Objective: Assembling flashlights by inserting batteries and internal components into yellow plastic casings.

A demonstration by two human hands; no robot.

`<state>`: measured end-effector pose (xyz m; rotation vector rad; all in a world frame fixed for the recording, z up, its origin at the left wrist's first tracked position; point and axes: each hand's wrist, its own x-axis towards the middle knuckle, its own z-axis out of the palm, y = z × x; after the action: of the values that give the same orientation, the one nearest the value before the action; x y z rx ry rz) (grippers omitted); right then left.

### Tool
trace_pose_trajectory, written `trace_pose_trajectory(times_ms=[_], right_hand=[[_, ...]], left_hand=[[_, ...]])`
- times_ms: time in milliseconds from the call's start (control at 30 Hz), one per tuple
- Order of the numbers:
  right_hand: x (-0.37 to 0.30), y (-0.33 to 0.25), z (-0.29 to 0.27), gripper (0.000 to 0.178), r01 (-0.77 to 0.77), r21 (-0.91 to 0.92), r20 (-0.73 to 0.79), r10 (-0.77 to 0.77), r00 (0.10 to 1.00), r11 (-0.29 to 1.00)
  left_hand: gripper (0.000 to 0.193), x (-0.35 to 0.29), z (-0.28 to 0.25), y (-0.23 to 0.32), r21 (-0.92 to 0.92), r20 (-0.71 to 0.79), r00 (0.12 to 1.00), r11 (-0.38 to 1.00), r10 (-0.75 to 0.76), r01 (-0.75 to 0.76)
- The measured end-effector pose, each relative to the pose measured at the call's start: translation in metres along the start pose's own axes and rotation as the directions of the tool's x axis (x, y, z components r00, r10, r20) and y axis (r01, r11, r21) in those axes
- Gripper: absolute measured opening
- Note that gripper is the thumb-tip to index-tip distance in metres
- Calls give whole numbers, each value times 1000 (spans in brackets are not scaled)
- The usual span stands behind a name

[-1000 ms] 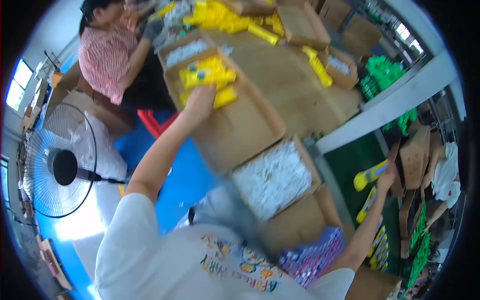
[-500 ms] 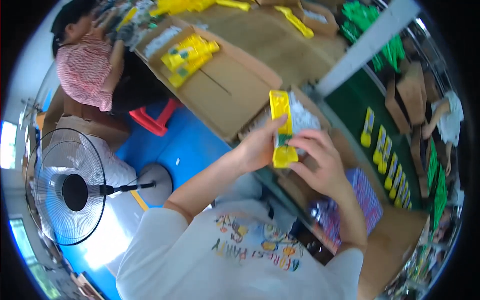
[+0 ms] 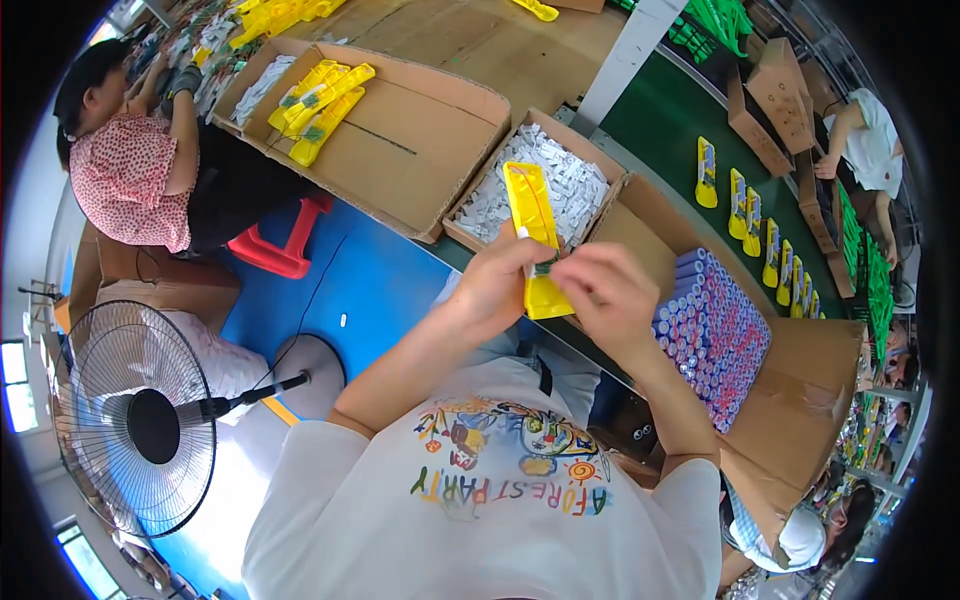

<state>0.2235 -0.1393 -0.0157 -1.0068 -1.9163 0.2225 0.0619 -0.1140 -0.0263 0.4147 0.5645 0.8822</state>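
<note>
My left hand is wrapped round a long yellow plastic casing, its thumb lying across the front. A thin reddish wire runs along the casing's upper part. Under the thumb shows a small green circuit board. My right hand is at the casing's lower right side, fingertips drawn together beside the board; whatever they pinch is hidden. Just beyond my hands stands a cardboard box of small white parts. To the right, a carton holds many blue-and-purple cylinders that look like batteries.
Yellow casings lie in a shallow cardboard tray ahead left. Several more line a green conveyor behind a grey post. A standing fan, red stool and co-worker are at left; another person works far right.
The view has shifted, showing more of the battery carton. My left hand still grips the casing. My right fingers have drawn closer together beside the board.
</note>
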Motion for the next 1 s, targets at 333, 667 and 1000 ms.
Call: trace_pose_trajectory(times_ms=[333,667,1000], right_hand=[[17,-20,-19,12,-468,309,153,443,883,828],[-19,-22,-4,21,-44,-425,-120,-8,993,904],[-30,31,-101,33,-305,-455,534,531,659,836]], left_hand=[[57,-12,-3,-20,714,297,881,528,367,-461],[37,-5,6,-24,481,181,978,858,102,-178],[37,2,8,-35,450,250,967,879,48,-160]])
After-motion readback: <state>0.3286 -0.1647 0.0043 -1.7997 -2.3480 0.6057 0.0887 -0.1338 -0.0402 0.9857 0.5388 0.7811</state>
